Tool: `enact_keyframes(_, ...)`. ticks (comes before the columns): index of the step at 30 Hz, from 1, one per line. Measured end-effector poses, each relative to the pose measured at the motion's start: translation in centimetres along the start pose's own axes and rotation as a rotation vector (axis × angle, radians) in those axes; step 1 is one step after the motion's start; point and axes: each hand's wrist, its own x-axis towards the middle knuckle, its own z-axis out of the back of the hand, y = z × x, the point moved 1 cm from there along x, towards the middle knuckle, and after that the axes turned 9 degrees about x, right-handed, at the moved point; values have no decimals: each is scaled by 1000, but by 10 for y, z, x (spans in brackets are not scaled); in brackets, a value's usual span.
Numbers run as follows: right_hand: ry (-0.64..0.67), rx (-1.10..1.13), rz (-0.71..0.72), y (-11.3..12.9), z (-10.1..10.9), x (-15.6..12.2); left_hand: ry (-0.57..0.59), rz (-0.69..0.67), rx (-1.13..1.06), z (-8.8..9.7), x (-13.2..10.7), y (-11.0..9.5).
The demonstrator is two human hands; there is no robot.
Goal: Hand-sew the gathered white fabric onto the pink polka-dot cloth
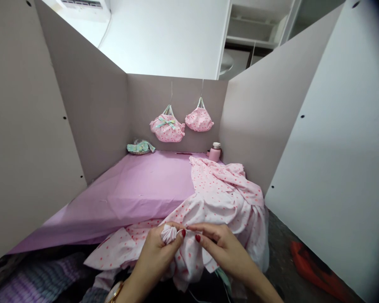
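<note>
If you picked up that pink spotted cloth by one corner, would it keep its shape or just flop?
Probably flop: the spotted cloth lies in soft rumpled folds and drapes over the table's edge. It looks thin and light, since the left hand pinches a gathered tuft of it in its fingertips while the right hand pulls a thin cord there.

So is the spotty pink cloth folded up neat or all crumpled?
Crumpled. The spotty pink cloth lies in a loose, wrinkled heap on the purple table cover, and the left hand pinches one bunched end of it.
</note>
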Motion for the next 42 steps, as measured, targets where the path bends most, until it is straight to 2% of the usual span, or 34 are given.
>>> enact_keyframes(23,-31,21,40,3,-2,-2,-28,71,-26,-1,0,-1)
enact_keyframes(30,-35,-7,40,3,-2,-2,-24,17,38,0,-1,-3)
enact_keyframes(36,-88,-138,59,6,-9,-3,-7,-48,108,1,-2,-3)
enact_keyframes(42,-120,-127,58,2,-11,-3,-35,-9,42,-1,-2,1)
